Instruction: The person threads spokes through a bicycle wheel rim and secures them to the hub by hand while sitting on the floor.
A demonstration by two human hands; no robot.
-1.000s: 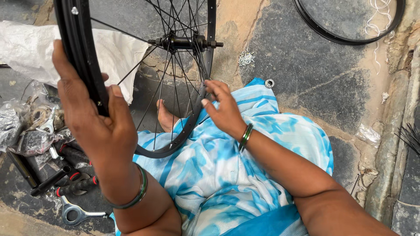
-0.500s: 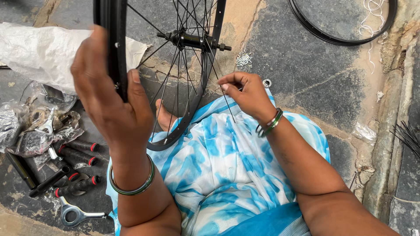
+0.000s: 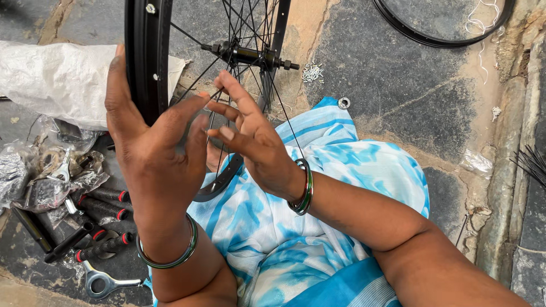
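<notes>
At frame centre, your left hand [image 3: 153,159] cups the black wheel rim [image 3: 147,57], fingers loose. Your right hand [image 3: 250,136] spreads open on the spokes [image 3: 284,122]; brace the rim steady.

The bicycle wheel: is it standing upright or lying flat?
Upright. The wheel stands on edge on the lap, its hub axle level; the left hand steadies the rim.
</notes>
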